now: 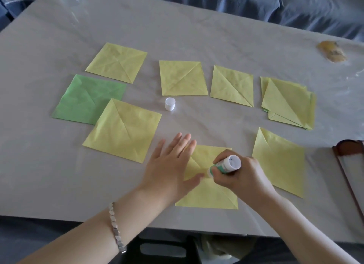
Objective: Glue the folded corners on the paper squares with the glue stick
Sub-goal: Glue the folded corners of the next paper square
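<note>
my right hand (243,173) grips the glue stick (226,165), tip down on the nearest yellow square (208,195); my left hand (169,165) lies flat, fingers spread, on that square's left edge.

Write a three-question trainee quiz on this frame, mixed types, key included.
1. True or false: the white cap is on the glue stick.
2. Which hand has the glue stick in its grip? A) left B) right C) both
3. Fill in: the leftmost paper square is ____.
Key: 1 false, it stands on the table, apart from the stick. 2 B, the right hand; the left hand lies flat on the near yellow square. 3 green.
</note>
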Motion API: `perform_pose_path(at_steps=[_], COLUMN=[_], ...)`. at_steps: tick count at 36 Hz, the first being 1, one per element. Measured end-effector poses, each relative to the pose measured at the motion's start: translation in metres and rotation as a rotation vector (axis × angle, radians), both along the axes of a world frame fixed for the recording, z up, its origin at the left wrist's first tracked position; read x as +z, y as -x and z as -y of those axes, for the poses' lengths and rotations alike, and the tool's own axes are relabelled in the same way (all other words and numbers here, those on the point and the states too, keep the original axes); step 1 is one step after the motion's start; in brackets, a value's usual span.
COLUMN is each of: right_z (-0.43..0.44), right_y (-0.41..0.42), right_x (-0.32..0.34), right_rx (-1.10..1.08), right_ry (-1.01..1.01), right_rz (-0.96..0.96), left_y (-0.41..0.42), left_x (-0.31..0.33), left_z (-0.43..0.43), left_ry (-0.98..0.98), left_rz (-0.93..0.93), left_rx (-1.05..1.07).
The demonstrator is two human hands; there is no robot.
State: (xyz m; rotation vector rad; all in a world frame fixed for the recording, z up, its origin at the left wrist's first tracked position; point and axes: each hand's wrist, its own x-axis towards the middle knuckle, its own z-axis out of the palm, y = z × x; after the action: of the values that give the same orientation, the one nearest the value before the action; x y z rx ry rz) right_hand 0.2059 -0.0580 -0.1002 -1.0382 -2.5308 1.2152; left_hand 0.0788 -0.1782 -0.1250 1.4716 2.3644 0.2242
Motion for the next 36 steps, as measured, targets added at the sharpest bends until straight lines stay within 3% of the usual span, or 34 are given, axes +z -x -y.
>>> perform_pose_path(at_steps=[16, 24, 27, 31, 36], right_z=[-0.023, -0.018, -0.008, -0.001, -0.01], right_y=[0.025, 0.014, -0.001, -0.012, -0.004], right_x=[-0.001, 0.001, 0.002, 0.004, 0.002], right_rx=[-0.061, -0.081, -0.065, -0.03, -0.053], right_ry=[-0.024, -0.027, -0.011, -0.028, -0.026], right_rz=[-0.042, -0.033, -0.012, 0.002, -0.011], left_y=[-0.01, -0.008, -0.006, -0.007, -0.007], left_x=[-0.025, -0.02, -0.021, -0.02, -0.021], left_z=[-0.001, 0.0, -0.002, 0.0, -0.002], left_ry=[-0.188, -0.106, -0.104, -0.082, -0.079], left_rz=[0.009, 0.043, -0.031, 0.06, -0.06], left_rx=[0.059, 0.05, 0.048, 0.058, 0.017])
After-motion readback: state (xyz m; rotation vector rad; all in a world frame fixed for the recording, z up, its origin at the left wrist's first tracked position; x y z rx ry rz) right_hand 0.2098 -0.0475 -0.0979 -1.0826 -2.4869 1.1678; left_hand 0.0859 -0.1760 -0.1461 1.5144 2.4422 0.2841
